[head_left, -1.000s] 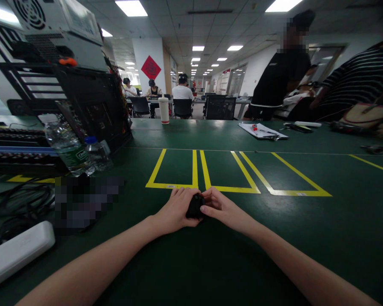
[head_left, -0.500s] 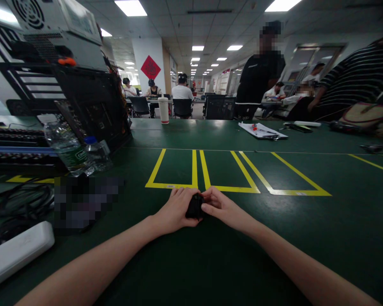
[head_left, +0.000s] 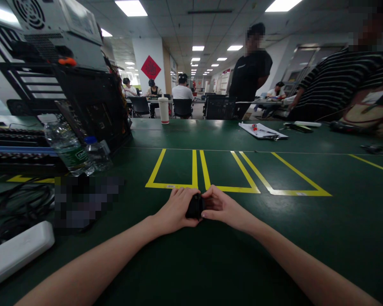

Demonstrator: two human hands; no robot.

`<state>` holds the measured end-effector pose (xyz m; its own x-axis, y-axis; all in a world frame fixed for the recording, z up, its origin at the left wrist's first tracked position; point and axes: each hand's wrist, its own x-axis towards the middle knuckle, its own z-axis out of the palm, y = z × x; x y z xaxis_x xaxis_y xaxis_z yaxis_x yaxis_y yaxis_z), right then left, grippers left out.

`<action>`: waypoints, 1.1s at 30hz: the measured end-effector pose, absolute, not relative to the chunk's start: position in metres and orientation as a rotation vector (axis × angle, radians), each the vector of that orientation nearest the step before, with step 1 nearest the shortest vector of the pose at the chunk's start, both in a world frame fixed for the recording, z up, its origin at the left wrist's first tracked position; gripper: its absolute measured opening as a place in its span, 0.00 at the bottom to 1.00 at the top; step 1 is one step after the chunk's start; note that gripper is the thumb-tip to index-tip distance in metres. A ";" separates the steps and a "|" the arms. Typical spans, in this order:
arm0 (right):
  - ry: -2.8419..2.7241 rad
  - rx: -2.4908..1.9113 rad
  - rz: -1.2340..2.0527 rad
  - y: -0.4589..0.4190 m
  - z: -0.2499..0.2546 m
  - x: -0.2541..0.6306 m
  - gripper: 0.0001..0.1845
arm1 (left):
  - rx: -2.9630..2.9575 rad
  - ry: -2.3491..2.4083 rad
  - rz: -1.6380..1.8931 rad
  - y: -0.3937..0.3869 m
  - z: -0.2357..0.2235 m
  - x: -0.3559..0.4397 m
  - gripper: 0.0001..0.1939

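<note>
A small, black, box-like object (head_left: 194, 206) is held low over the green table, in front of the yellow tape; its exact kind does not show. My left hand (head_left: 178, 208) wraps around its left side, fingers over the top and thumb along the near lower edge. From the right, my right hand (head_left: 221, 207) grips the same object, with the fingertips at its far top edge and the thumb at its near right edge. A gap shows between the right palm and the object. Both palms hide part of its sides.
Yellow tape outlines (head_left: 232, 189) mark the green table (head_left: 274, 238). To the left are a computer case (head_left: 95, 110), water bottles (head_left: 65, 146), black cables (head_left: 22, 204) and a white power strip (head_left: 19, 255). A white cup (head_left: 164, 109) and clipboard (head_left: 261, 131) stand farther back. People are beyond.
My right thumb has shifted down along the object's right edge and the right hand has opened slightly around it. My left hand stays put. The standing person in black has moved left.
</note>
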<state>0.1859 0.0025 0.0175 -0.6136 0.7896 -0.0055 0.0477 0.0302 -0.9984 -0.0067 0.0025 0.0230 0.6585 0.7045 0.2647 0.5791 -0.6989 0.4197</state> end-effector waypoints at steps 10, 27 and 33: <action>-1.704 -0.911 1.507 0.006 0.009 0.183 0.11 | 2.588 1.030 0.650 0.006 0.014 -0.006 0.29; -1.764 -0.841 1.619 0.003 0.016 0.187 0.18 | 2.579 1.033 0.661 0.007 0.012 -0.007 0.29; -1.719 -0.883 1.605 0.004 0.013 0.184 0.13 | 2.619 0.998 0.605 0.001 0.022 -0.007 0.26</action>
<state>0.1842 0.0043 0.0130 -0.5847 0.8113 -0.0033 0.0590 0.0385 -0.9975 -0.0074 0.0005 0.0216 0.6750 0.6810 0.2841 0.5668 -0.7250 0.3914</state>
